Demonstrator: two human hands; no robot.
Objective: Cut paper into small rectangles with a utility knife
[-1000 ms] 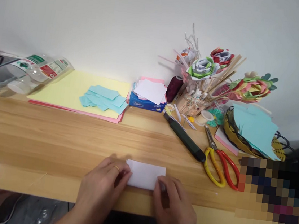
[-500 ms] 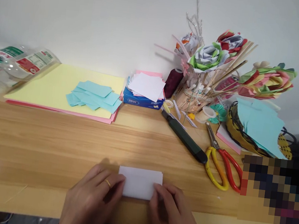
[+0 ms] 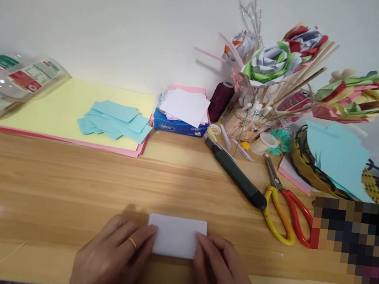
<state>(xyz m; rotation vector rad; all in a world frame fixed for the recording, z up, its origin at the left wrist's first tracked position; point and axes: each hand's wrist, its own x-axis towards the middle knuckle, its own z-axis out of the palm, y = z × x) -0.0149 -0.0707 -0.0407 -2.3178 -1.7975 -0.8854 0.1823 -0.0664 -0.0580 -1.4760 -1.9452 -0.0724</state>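
Note:
A small white folded paper (image 3: 176, 238) lies flat near the front edge of the wooden table (image 3: 67, 177). My left hand (image 3: 114, 250), with a ring on one finger, pinches the paper's left end between thumb and fingertips. At the right end, my right hand (image 3: 227, 269) pinches it the same way. The thumbs are partly hidden below the fingers.
Scissors (image 3: 277, 203) and a dark-handled craft knife (image 3: 240, 178) lie at the right. Behind stand paper flowers (image 3: 271, 62), a thread spool (image 3: 221, 101) and a blue box (image 3: 179, 126). Turquoise slips (image 3: 114, 121) rest on yellow sheets (image 3: 48, 106); a basket (image 3: 301, 149) holds turquoise paper.
The view has shifted slightly closer and down. Both hands keep their grip on the white paper, which stays almost in the same place.

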